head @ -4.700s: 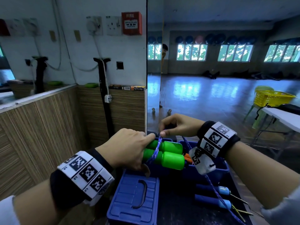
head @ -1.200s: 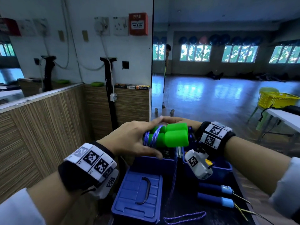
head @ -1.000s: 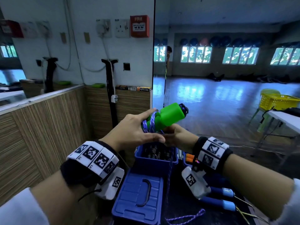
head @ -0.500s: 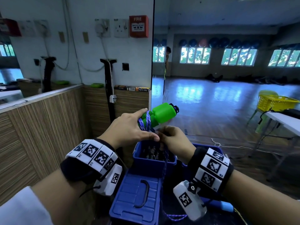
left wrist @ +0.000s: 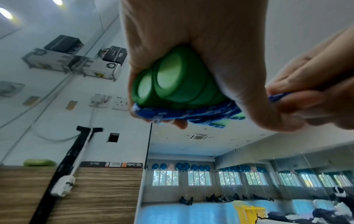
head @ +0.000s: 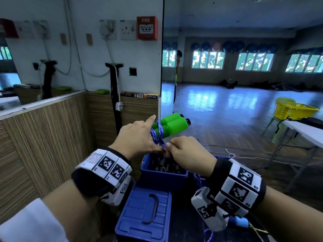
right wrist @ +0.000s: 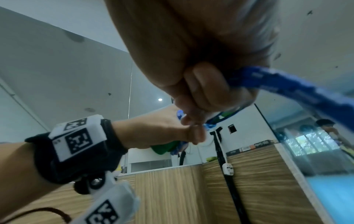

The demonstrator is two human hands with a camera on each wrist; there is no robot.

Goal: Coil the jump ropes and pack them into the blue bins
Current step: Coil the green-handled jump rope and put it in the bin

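The right hand has dropped lower, pinching the blue rope; the left hand grips the green handles above the open blue bin.

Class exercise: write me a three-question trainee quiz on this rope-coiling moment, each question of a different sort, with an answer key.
1. True or false: the left hand grips both green handles.
2. The right hand pinches: A) a lid, B) the blue rope, C) a yellow basket.
3. Fill in: the hands are held above an open blue ____.

Key: 1 true; 2 B; 3 bin.
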